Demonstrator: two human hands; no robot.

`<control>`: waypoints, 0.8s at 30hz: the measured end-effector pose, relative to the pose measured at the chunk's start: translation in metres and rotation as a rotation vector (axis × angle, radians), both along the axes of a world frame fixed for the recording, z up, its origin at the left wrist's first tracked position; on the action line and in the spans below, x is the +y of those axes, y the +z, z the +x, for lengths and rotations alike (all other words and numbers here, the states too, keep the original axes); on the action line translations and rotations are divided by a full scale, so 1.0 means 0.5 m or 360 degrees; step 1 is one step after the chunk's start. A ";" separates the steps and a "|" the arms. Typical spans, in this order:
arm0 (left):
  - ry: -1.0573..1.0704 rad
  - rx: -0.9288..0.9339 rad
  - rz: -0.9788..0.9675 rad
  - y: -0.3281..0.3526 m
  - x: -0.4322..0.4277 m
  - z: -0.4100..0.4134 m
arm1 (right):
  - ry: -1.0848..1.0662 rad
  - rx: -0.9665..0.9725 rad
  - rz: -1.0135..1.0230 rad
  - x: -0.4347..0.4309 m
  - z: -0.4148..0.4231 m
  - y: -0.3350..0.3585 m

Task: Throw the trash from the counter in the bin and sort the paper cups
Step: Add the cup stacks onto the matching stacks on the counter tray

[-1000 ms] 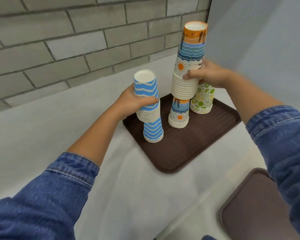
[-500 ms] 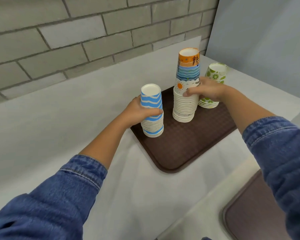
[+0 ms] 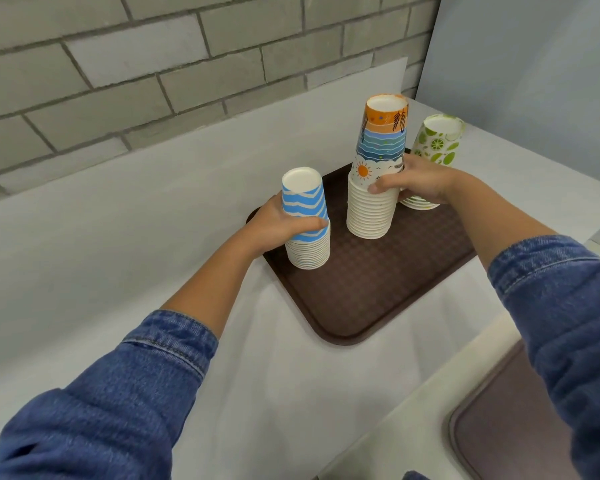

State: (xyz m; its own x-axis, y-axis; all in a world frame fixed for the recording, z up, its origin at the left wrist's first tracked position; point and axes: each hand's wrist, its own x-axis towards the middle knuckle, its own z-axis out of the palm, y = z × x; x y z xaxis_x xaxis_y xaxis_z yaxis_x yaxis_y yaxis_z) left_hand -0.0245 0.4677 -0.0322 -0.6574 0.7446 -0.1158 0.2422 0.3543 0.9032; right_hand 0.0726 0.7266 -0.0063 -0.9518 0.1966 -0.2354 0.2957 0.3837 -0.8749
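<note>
Three upside-down stacks of paper cups stand on a brown tray (image 3: 378,292) on the white counter. My left hand (image 3: 278,226) is wrapped around the blue wavy-striped stack (image 3: 305,220) at the tray's left corner. My right hand (image 3: 416,180) grips the taller orange-and-blue sun-patterned stack (image 3: 378,168) in the middle. Both stacks rest on the tray. Behind my right hand stands the green lime-patterned stack (image 3: 437,143), partly hidden by it.
A grey brick wall runs along the back of the counter (image 3: 153,237), and a pale blue wall closes the right side. A second brown tray (image 3: 499,427) lies at the lower right on a lower surface.
Both hands lowered their stacks onto matching cups on the tray, so the blue and the sun-patterned stacks each became one. The view tilted downward.
</note>
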 end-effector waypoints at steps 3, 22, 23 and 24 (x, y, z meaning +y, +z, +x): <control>0.0002 -0.0004 0.0002 -0.002 0.001 0.000 | 0.0015 -0.0014 -0.0013 0.004 -0.002 -0.001; 0.0141 0.0181 -0.0055 0.068 -0.035 0.015 | -0.0038 0.0049 0.0201 -0.029 0.072 0.032; 0.0215 0.0261 -0.0036 0.077 -0.039 0.022 | -0.0078 0.0031 0.0223 -0.035 0.087 0.031; 0.0284 0.0353 0.0029 0.086 -0.042 0.030 | -0.0132 0.0014 0.0241 -0.043 0.105 0.031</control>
